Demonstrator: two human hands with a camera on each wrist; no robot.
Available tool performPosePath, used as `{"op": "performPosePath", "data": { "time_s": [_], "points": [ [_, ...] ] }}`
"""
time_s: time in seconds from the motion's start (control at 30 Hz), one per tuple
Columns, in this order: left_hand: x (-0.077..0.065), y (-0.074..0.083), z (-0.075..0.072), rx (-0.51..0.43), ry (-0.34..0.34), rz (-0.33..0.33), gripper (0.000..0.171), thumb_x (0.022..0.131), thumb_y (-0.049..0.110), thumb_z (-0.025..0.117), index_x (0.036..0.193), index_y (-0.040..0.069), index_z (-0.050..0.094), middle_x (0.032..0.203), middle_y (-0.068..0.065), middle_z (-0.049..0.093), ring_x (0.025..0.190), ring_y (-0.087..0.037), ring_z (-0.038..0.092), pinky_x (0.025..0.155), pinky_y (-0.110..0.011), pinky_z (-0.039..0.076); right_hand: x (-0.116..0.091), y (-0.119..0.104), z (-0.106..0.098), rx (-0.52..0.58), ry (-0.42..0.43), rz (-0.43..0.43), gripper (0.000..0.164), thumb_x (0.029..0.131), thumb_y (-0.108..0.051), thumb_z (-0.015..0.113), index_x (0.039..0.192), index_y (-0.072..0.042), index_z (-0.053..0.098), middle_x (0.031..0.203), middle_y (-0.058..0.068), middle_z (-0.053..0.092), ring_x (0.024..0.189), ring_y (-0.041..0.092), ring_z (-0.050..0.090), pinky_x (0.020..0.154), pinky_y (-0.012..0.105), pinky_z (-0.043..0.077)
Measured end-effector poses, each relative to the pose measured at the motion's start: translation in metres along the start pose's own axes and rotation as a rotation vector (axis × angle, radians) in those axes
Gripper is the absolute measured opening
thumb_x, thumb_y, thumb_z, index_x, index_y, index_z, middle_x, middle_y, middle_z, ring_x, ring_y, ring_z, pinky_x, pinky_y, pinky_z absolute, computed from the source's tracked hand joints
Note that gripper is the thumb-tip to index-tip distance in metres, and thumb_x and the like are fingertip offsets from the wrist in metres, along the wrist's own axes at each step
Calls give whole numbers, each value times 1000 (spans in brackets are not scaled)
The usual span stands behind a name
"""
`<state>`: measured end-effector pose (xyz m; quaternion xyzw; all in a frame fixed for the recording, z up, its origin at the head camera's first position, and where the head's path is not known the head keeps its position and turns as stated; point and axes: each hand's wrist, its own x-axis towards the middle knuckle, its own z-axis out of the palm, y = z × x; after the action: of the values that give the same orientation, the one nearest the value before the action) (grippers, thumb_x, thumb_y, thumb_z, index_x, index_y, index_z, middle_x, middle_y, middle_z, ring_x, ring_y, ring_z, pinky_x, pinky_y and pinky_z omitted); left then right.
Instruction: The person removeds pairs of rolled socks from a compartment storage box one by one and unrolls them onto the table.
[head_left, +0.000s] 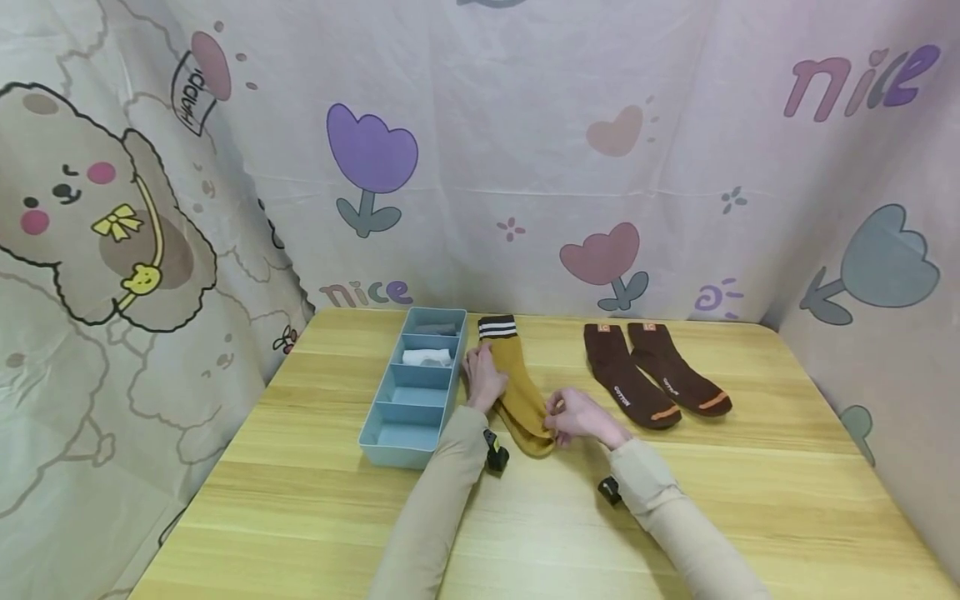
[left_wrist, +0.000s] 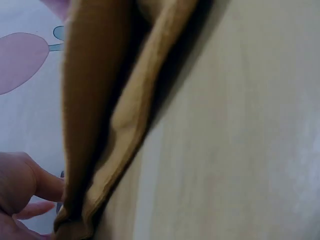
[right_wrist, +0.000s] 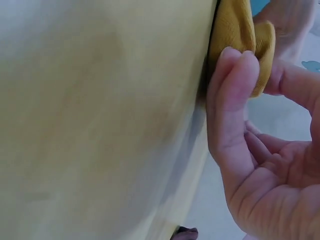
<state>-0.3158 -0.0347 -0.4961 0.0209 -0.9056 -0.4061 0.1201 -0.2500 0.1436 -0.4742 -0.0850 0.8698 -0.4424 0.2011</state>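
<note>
A pair of mustard socks (head_left: 521,379), one overlapping the other, lies lengthwise on the table, with dark cuffs and white stripes at the far end. My left hand (head_left: 483,379) holds their left edge below the cuffs. The left wrist view shows its fingers (left_wrist: 47,186) at the edge of the mustard fabric (left_wrist: 95,100), with a gap between two layers. At the toe end, my right hand (head_left: 577,417) pinches the sock. In the right wrist view, its fingertips (right_wrist: 245,65) press on the folded toe fabric (right_wrist: 232,25), and the thumb is behind it.
Left of the socks stands a light blue divided box (head_left: 401,457). A grey folded item (head_left: 435,329) sits in its farthest compartment and a white one (head_left: 426,357) in the second. Two brown socks (head_left: 622,375) with orange toe stripes lie to the right. A printed curtain (head_left: 487,167) hangs behind the table.
</note>
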Motion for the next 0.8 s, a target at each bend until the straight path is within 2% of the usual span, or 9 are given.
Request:
{"op": "performPosePath", "data": {
  "time_s": [0.17,0.37,0.6,0.8],
  "points": [
    [4,-2,1,-14,-7,7,57,78,-10,63,134,-7,54,132,-33,56,128,-48,44,110,-54,34,4,0,0,55,-24,0,30,88,4,62,116,12,54,85,17,70,52,12,60,52,27,56],
    [10,-3,4,-25,-15,-9,59,78,-8,64,136,-5,54,132,-35,55,129,-48,42,111,-54,33,5,0,-2,63,-24,13,30,90,5,59,119,12,53,96,20,67,57,15,61,57,28,58],
    [15,-3,8,-57,-16,-20,60,77,-8,64,136,-3,55,132,-34,51,128,-47,41,110,-54,33,8,-1,-6,-16,43,12,33,91,5,59,122,14,54,95,19,64,56,15,62,59,31,60],
    [20,-6,10,-55,-7,-23,57,79,-7,64,135,-1,57,132,-34,50,127,-47,41,110,-53,35,12,-2,-6,-5,62,19,34,91,4,60,123,14,55,97,19,63,58,16,63,61,30,61]
  ]
}}
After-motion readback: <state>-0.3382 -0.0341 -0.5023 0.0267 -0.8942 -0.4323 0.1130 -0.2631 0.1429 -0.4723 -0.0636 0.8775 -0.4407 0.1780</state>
